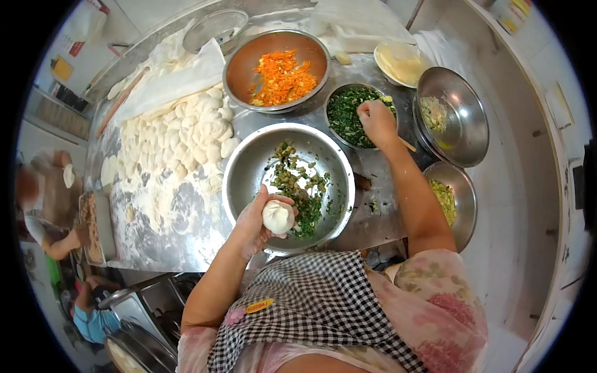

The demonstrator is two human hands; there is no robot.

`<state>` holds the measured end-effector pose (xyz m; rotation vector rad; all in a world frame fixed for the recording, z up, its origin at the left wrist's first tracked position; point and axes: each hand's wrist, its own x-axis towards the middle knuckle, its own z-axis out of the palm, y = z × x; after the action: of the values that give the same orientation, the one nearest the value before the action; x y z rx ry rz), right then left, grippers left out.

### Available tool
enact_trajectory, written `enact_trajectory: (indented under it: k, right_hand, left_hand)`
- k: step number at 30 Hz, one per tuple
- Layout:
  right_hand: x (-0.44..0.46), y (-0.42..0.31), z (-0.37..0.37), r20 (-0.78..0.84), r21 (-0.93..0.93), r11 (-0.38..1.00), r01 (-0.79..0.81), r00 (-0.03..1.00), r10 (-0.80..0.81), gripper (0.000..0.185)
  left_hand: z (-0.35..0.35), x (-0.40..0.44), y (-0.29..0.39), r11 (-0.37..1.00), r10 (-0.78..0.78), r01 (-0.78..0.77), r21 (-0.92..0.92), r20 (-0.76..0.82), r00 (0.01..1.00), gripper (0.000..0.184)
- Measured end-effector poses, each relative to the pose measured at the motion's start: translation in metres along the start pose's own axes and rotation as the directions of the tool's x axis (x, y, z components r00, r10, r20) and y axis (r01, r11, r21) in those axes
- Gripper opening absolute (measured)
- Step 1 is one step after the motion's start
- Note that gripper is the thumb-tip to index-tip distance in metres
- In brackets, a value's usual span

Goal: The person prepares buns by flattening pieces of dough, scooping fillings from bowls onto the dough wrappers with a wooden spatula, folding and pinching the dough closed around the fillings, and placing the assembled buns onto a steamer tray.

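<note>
A round white pleated bun (278,217) rests in my left hand (257,222), whose fingers curl around it over the near left rim of a large steel bowl (239,180). Chopped green filling (298,186) lies inside that bowl. My right hand (377,123) is closed above a smaller bowl of chopped dark greens (348,112). A thin light wooden stick end (408,145) shows beside that wrist. Whether the fingers hold the stick or something else is hidden.
Dough pieces (180,133) and a rolling pin (122,102) lie on the floured table at left. Behind stands a bowl of orange filling (283,78). Steel bowls (463,118) stand at right. Two other people (46,186) (93,311) are at far left.
</note>
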<state>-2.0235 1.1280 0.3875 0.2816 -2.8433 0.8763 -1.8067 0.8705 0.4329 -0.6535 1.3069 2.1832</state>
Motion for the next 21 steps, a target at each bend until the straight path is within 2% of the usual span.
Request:
enact_trajectory:
  k: [2,5,8,9,13,16,19,21]
  right_hand:
    - [0.004,-0.001,0.000,-0.012,-0.057,0.998,-0.025,1.000,0.024,0.012]
    - [0.009,-0.010,0.001,0.087,-0.151,0.986,-0.067,0.993,0.081,0.016]
    - [0.018,0.001,0.002,0.108,-0.157,0.986,-0.054,0.992,0.071,0.015]
    - [0.020,0.006,0.001,0.070,-0.137,0.989,-0.049,0.996,0.059,0.014]
    - [0.026,0.021,-0.009,0.122,0.082,0.993,-0.083,0.990,0.073,0.015]
    - [0.023,0.014,-0.009,0.187,0.033,0.999,0.003,0.982,-0.009,0.015]
    - [0.022,0.012,0.005,0.184,-0.194,0.976,0.103,0.981,-0.067,0.014]
    - [0.024,0.016,0.003,0.167,-0.090,0.994,0.056,0.985,-0.040,0.014]
  left_hand:
    - [-0.001,0.001,0.002,1.000,0.002,-0.002,-0.012,-0.004,1.000,0.058]
    - [-0.004,0.005,0.002,0.999,0.014,-0.014,-0.039,0.013,1.000,0.056]
    - [-0.006,0.004,0.003,0.999,0.012,-0.012,-0.052,-0.006,1.000,0.054]
    - [-0.008,0.005,0.003,0.998,0.020,-0.020,-0.055,-0.012,1.000,0.054]
    - [-0.014,0.007,0.000,0.994,0.055,-0.056,-0.089,-0.018,0.998,0.053]
    - [-0.009,0.005,0.001,0.995,0.070,-0.070,-0.067,0.001,0.998,0.052]
    - [-0.006,0.002,0.002,0.997,0.057,-0.056,-0.045,0.018,0.998,0.052]
    - [-0.008,0.000,0.002,0.997,0.052,-0.051,-0.060,0.009,0.999,0.051]
